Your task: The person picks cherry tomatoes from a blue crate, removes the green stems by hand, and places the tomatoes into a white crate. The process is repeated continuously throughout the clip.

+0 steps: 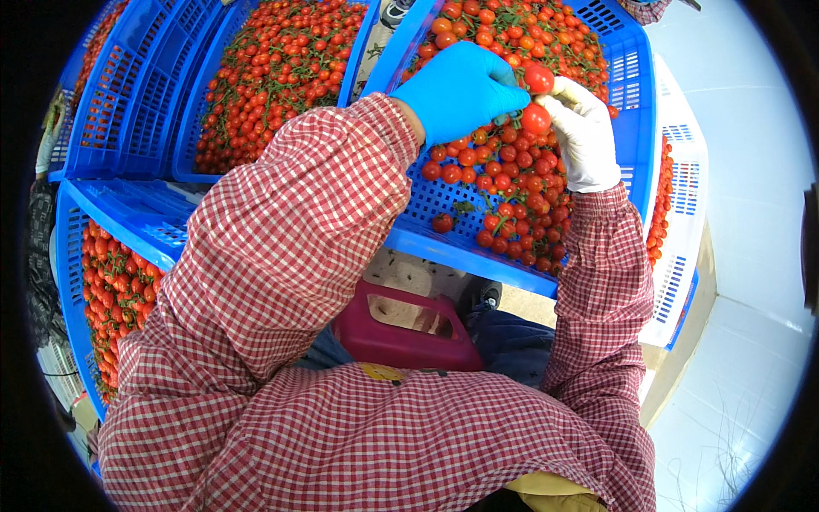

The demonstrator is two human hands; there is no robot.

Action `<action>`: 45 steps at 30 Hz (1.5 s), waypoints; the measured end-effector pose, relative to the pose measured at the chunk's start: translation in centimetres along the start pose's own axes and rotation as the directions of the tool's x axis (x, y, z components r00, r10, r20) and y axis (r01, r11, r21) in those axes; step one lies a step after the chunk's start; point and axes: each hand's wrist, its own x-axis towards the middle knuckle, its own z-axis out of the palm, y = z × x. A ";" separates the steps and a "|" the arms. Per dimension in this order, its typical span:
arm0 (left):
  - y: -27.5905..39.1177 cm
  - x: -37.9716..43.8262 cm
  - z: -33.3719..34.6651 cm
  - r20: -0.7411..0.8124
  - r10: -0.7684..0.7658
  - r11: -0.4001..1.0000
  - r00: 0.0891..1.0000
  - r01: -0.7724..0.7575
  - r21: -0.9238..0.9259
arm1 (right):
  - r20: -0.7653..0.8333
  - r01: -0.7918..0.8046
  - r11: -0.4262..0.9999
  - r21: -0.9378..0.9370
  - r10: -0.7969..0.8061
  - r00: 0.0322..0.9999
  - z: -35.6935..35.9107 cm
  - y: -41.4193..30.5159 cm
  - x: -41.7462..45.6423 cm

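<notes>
My left hand (459, 93), in a blue glove, reaches over a blue plastic crate (473, 259) of cherry tomatoes (521, 217). Its thumb and fingers are pinched together beside two larger-looking red tomatoes, one above the other; what lies between the fingertips is hidden. My right hand (583, 131), in a white glove, meets it from the right. Its fingertips touch the upper tomato (539, 79) and the lower tomato (535, 119). Below the hands, loose tomatoes and bits of green stem lie on the crate's perforated floor.
Another blue crate of tomatoes with green stems (275, 77) stands at the upper left, and one with longer tomatoes (118, 288) at the lower left. A white crate (684, 192) is at the right. A dark red plastic stool (397, 333) shows between the legs.
</notes>
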 end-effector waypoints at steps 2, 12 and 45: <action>-0.2 0.0 -0.2 -0.070 0.029 0.992 0.997 -0.021 0.124 | 0.070 -0.045 0.993 0.108 0.038 0.997 -0.1 -0.7 0.0; -0.9 0.2 0.2 -0.219 0.124 0.979 0.968 -0.083 0.185 | 0.241 -0.113 0.973 0.204 0.062 0.969 1.3 -0.7 -0.6; -0.8 0.2 0.1 -0.148 0.142 0.973 0.979 -0.111 0.202 | 0.275 -0.138 0.935 0.327 0.045 0.960 -1.6 -0.3 -0.4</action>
